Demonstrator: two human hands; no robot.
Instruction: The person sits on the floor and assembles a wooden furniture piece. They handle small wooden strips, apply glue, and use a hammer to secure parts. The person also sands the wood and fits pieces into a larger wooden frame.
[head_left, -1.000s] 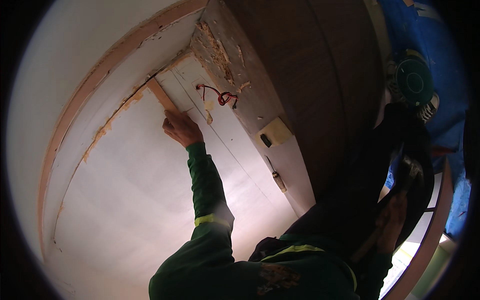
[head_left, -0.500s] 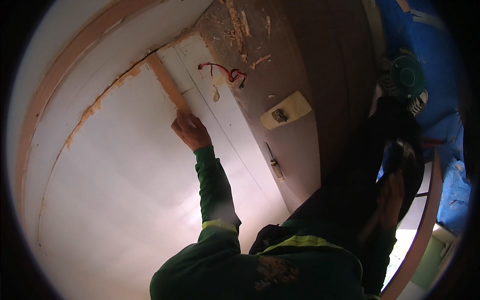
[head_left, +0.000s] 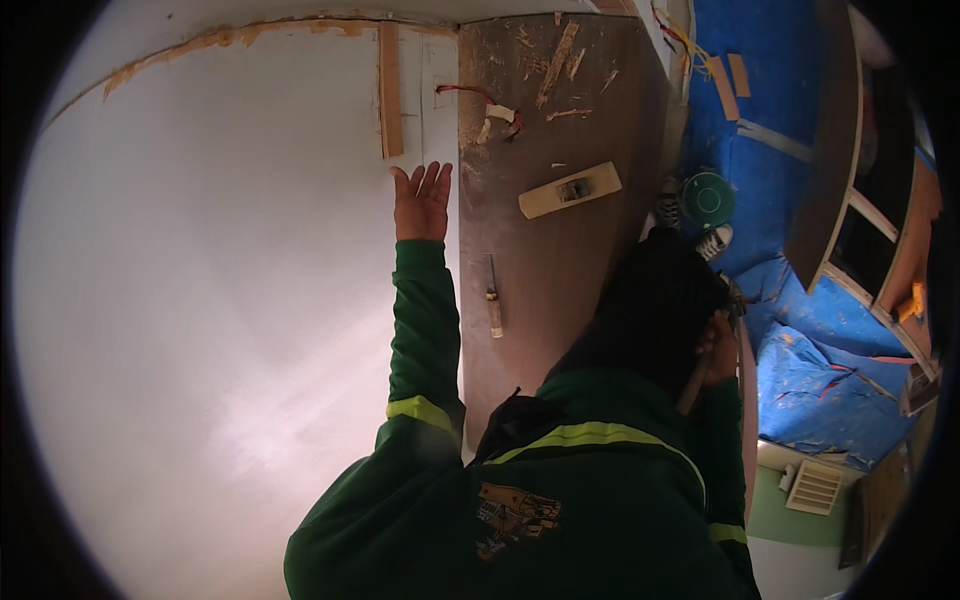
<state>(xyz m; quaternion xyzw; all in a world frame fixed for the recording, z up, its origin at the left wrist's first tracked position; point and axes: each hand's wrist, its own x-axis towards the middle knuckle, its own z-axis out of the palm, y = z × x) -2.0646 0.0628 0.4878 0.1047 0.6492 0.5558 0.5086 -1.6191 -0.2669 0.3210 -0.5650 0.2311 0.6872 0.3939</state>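
Just below the wooden strip (head_left: 390, 90), left hand (head_left: 421, 202) pressed flat against the white panel (head_left: 200, 300), fingers (head_left: 432, 178) spread and straight, gripping nothing. Strip fixed to the panel with its long axis running straight away from the fingertips, lower end close above them, not quite touching as far as can be judged. Left hand clearly the nearer of the two. Right hand (head_left: 712, 345) held well apart, beside the dark trousers, closed around what looks like a wooden handle (head_left: 692, 385); the head of that tool hidden, so impossible to name. To the right of the strip, a brown board (head_left: 560, 270) carrying a wood plane (head_left: 570, 189), a chisel (head_left: 493, 300) and scattered shavings. Red wire (head_left: 470, 92) at the board's top, its end hard to make out. Blue sheet (head_left: 810, 350) beyond, partly cut off.
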